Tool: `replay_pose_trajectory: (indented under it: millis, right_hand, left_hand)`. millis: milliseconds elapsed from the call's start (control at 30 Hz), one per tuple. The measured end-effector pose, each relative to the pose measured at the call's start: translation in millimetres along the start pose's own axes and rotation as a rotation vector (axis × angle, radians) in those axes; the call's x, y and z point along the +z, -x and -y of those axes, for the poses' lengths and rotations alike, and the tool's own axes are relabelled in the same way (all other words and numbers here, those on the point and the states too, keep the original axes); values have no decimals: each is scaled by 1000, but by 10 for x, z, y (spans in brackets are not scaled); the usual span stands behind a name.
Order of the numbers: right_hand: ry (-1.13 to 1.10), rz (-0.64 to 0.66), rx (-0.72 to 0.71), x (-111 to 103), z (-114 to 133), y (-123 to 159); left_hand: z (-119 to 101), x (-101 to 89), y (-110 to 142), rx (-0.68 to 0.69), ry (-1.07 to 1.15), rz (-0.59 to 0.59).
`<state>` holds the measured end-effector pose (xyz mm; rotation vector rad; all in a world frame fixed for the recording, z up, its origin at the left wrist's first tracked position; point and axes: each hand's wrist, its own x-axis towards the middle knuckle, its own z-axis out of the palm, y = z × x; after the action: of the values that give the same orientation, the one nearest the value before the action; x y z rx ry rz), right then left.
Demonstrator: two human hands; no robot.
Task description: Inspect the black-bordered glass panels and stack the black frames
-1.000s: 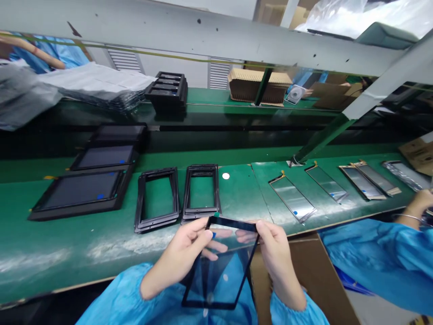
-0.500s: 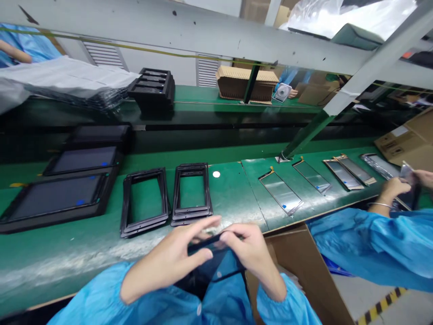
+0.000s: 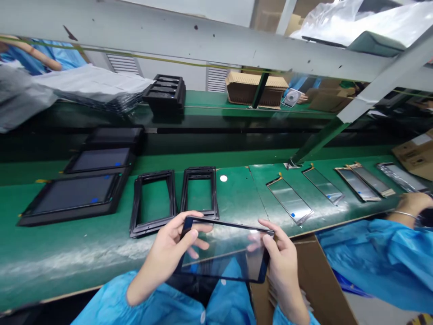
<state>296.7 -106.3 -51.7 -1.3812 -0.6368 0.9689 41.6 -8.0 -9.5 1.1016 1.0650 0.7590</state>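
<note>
Glass panel [image 3: 226, 253] held near the front edge of green bench [image 3: 237, 198]. I note left hand [image 3: 169, 250] and right hand [image 3: 281, 255] each closed to its thickness, thumbs over opposite ends, fingers behind. Risk, I judge: a slackened thumb could drop it; bare fingertips could smudge it.

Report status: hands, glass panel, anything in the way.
Left hand and right hand gripping opposite ends. Glass panel held tilted, long side across. Black frames beyond on the bench; no obstruction seen.
</note>
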Motion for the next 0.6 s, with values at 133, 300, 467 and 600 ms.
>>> replay_pose_trajectory:
  millis: [133,300,467,600]
  right_hand:
    - [17,-31,-25,121,98,46]
    - [117,49,-17,204,161,96]
    - [135,-15,16,264,0,189]
    - [-9,-91,69,252,-124,-19]
  left_hand:
    - [13,-63,-46,126,-148,3]
    - [-117,-25,-148,664,-755,55]
    - [-120,99,-210,781,-954,331]
    - [-65,-14,-182,979,-903,-83]
